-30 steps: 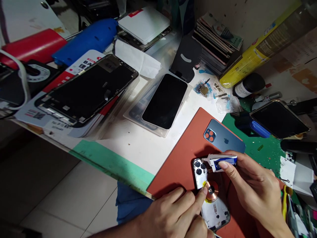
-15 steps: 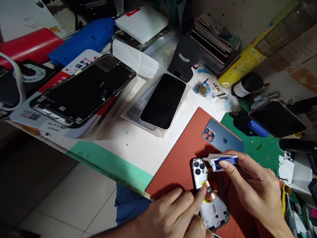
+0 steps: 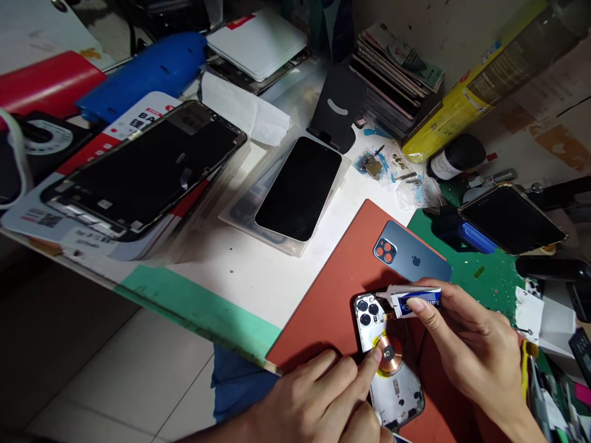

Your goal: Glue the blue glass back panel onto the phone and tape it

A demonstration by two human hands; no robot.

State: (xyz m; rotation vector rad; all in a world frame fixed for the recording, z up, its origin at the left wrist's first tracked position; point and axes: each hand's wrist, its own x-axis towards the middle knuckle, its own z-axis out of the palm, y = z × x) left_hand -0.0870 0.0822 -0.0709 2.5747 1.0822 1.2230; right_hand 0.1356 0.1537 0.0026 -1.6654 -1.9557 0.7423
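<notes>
An opened phone (image 3: 385,394) without its back lies on the red-brown mat, its camera lenses and copper charging coil (image 3: 396,354) exposed. My left hand (image 3: 323,394) is closed at its left side, index fingertip pressed on the coil's edge; some of its fingers are hidden below. Between thumb and fingers, my right hand (image 3: 471,344) pinches a white and blue adhesive tube (image 3: 413,301). The tube's nozzle reaches the phone's top edge beside the lenses. Above them on the mat rests a blue back cover (image 3: 415,252) with camera holes.
The red-brown mat (image 3: 318,314) covers part of the white desk. A phone screen (image 3: 300,187) lies on a clear case, and a larger screen panel (image 3: 148,169) sits on boxes at left. To the right are a propped phone (image 3: 512,218), a yellow can (image 3: 447,117) and tools.
The whole view has shifted slightly, so things appear a little further left. Both hands, the tube and the opened phone keep the same positions relative to one another.
</notes>
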